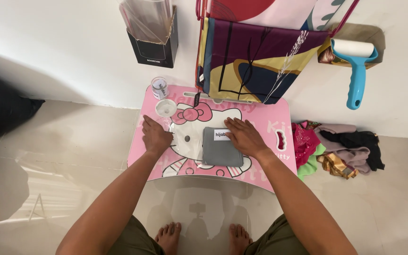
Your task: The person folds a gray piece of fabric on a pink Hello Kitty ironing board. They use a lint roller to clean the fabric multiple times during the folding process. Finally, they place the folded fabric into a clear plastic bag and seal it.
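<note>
A folded grey cloth (220, 150) with a small white label lies inside a clear plastic sleeve (188, 136) on a pink cartoon-print lap table (265, 123). My right hand (244, 135) lies flat on the cloth's upper right part, fingers spread. Resting curled on the left edge of the sleeve, my left hand (155, 136) pinches the plastic. A small round lid (165, 107) and a small clear jar (159, 88) sit at the table's far left corner.
A black box (152, 43) holding clear plastic sleeves stands by the wall. Colourful fabric (256, 52) hangs on a rack behind the table. A blue lint roller (356, 66) and a pile of cloths (338, 148) lie to the right. My bare feet show below.
</note>
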